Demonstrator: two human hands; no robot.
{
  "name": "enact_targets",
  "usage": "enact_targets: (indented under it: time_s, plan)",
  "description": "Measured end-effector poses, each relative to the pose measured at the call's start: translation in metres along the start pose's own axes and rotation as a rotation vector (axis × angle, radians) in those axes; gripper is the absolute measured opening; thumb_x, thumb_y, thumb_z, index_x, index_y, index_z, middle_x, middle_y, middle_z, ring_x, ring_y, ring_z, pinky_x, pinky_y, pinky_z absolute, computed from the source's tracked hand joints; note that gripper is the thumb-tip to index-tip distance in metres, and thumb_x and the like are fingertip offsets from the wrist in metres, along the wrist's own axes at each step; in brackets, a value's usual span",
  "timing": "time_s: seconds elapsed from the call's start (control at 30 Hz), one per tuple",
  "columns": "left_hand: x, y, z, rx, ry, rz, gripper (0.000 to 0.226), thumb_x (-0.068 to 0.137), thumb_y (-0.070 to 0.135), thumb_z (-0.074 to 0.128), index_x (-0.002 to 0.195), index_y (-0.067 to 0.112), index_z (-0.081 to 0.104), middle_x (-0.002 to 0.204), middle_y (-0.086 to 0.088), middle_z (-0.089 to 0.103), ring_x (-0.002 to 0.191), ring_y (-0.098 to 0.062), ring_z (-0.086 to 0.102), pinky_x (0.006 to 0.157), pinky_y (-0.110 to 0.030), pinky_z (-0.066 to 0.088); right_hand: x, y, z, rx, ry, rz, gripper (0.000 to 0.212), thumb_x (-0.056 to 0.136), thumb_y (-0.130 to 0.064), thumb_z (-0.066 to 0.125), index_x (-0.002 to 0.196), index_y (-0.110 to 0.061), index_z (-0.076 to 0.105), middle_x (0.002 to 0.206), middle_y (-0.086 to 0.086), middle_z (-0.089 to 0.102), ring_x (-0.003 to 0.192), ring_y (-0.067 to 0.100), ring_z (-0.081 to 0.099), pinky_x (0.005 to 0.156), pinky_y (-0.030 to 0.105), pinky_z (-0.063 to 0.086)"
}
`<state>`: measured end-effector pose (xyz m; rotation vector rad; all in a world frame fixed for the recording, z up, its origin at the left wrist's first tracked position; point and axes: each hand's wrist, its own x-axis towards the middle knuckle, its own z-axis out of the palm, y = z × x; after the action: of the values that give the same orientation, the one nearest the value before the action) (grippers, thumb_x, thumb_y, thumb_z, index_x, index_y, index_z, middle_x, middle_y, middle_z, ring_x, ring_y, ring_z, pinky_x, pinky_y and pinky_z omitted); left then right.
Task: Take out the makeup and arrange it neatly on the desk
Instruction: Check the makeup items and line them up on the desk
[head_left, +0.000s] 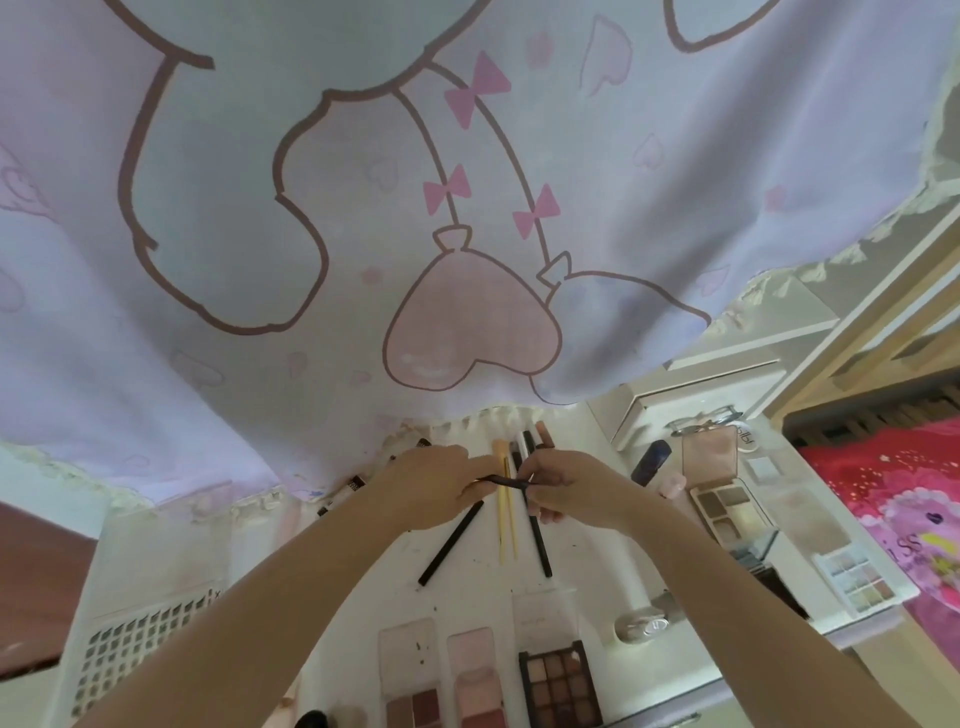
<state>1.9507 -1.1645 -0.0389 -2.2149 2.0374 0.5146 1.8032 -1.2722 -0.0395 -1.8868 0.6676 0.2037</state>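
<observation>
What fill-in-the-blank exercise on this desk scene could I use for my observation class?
1. Both hands pinch a thin dark ___ between them.
2. The dark nine-pan eyeshadow palette lies ___ of the two pink palettes.
3. The cloth hanging above the desk shows a pink ___-shaped balloon.

Missing words: stick; right; heart

Both bare forearms reach forward from the lower corners and converge at mid-frame, wrists nearly level. The left hand (426, 483) is turned knuckles-up with its fingers curled down and inward, the fingertips pinching one end of a thin dark stick (506, 481) – the thumb is hidden beneath. The right hand (566, 486) mirrors it just beside, fingers bent and pinching the other end, so the two hands sit close together without touching – joined only by what they both hold
</observation>
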Motion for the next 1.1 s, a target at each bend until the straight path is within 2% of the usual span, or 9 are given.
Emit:
enact_targets:
  time_s: [0.2,0.33,0.5,0.6,0.73,0.9,0.97,1.03,1.1]
  plan:
    - [0.021,-0.012,0.027,0.109,-0.088,0.062,0.034,0.100,0.032,0.026,0.124,0.016,0.045,0.095,-0.004,0.044,0.077,-0.018,0.042,0.051,-0.024,0.024,0.012,0.011,0.001,-0.248,-0.111,0.110,0.014,0.092,-0.013,0.044,0.096,-0.014,0.057,0.083,-0.007,0.064,0.069,0.004,0.057,0.061,0.011,0.039]
    - [0.042,-0.013,0.038,0.193,-0.129,0.120,0.032,0.100,0.026,0.028,0.121,0.012,0.048,0.109,-0.010,0.054,0.098,-0.025,0.051,0.072,-0.031,0.032,0.022,0.025,0.010,-0.307,-0.128,0.219,0.024,0.093,-0.014,0.043,0.112,-0.007,0.057,0.110,0.006,0.068,0.089,0.014,0.061,0.073,0.017,0.045]
    - [0.073,-0.014,0.055,0.171,-0.108,0.148,0.027,0.096,0.011,0.037,0.114,0.010,0.057,0.109,-0.009,0.054,0.106,-0.026,0.046,0.086,-0.030,0.028,0.039,0.047,0.019,-0.444,-0.128,0.320,0.032,0.093,-0.018,0.042,0.115,0.000,0.057,0.120,0.013,0.059,0.112,0.025,0.054,0.094,0.030,0.042]
    - [0.090,-0.011,0.061,0.192,-0.114,0.166,0.038,0.090,-0.004,0.037,0.120,0.007,0.055,0.120,-0.010,0.050,0.119,-0.026,0.037,0.101,-0.031,0.023,0.051,0.065,0.030,-0.416,-0.115,0.398,0.032,0.091,-0.018,0.044,0.105,0.005,0.060,0.109,0.017,0.063,0.102,0.026,0.059,0.082,0.029,0.046]
    - [0.109,-0.015,0.066,0.088,-0.112,0.178,0.035,0.094,0.002,0.034,0.121,0.003,0.056,0.127,-0.011,0.050,0.125,-0.023,0.034,0.099,-0.027,0.024,0.060,0.074,0.045,-0.342,-0.124,0.454,0.027,0.089,-0.015,0.047,0.095,0.003,0.066,0.065,0.004,0.050,0.054,0.010,0.043,0.055,0.020,0.037]
    - [0.126,-0.017,0.072,0.025,-0.164,0.164,0.034,0.097,0.009,0.036,0.127,0.003,0.051,0.136,-0.010,0.044,0.127,-0.024,0.035,0.102,-0.029,0.030,0.065,0.081,0.054,-0.337,-0.032,0.499,0.022,0.089,-0.015,0.045,0.085,0.000,0.060,0.059,-0.003,0.037,0.059,0.012,0.043,0.045,0.015,0.026]
    - [0.133,-0.017,0.074,0.010,-0.137,0.173,0.031,0.096,0.008,0.038,0.121,0.001,0.054,0.133,-0.014,0.046,0.125,-0.027,0.038,0.104,-0.032,0.031,0.064,0.086,0.056,-0.350,0.027,0.488,0.024,0.089,-0.016,0.044,0.098,-0.001,0.059,0.066,-0.002,0.041,0.070,0.014,0.046,0.045,0.015,0.026]
    - [0.133,-0.014,0.074,0.017,-0.092,0.167,0.023,0.090,0.007,0.052,0.110,0.001,0.062,0.121,-0.013,0.056,0.114,-0.025,0.049,0.096,-0.029,0.039,0.063,0.090,0.056,-0.346,0.084,0.508,0.026,0.089,-0.016,0.044,0.106,-0.001,0.057,0.070,-0.002,0.044,0.075,0.016,0.046,0.046,0.015,0.028]
    - [0.133,-0.017,0.078,0.042,0.074,0.266,0.024,0.057,0.008,0.083,0.078,0.009,0.072,0.083,-0.005,0.069,0.078,-0.018,0.065,0.064,-0.019,0.050,0.062,0.091,0.055,-0.360,0.105,0.528,0.026,0.089,-0.016,0.044,0.106,-0.002,0.057,0.064,-0.004,0.039,0.075,0.017,0.046,0.047,0.018,0.030]
